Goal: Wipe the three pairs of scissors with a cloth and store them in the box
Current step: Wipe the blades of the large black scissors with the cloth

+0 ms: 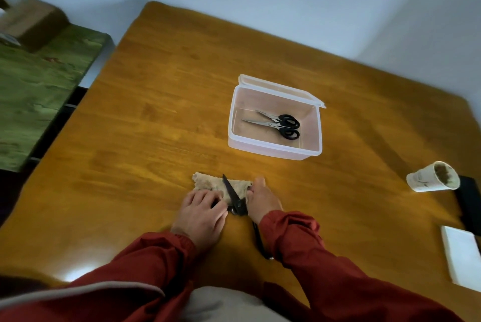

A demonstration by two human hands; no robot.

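Scissors point(233, 196) lie across cloth point(208, 182) between your hands; left hand point(200, 215) curls on handle, right hand point(263, 200) grips cloth end. Open table point(161, 118) runs ahead of knuckles to box point(273, 151).

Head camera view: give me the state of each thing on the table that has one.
plastic box: lid open, hinged back.
black-handled scissors: lying inside the plastic box.
black scissors: on the cloth, blade pointing away.
cloth: bunched under the black scissors.
left hand: grips the black scissors.
right hand: holds the cloth.
paper cup: brown contents inside.
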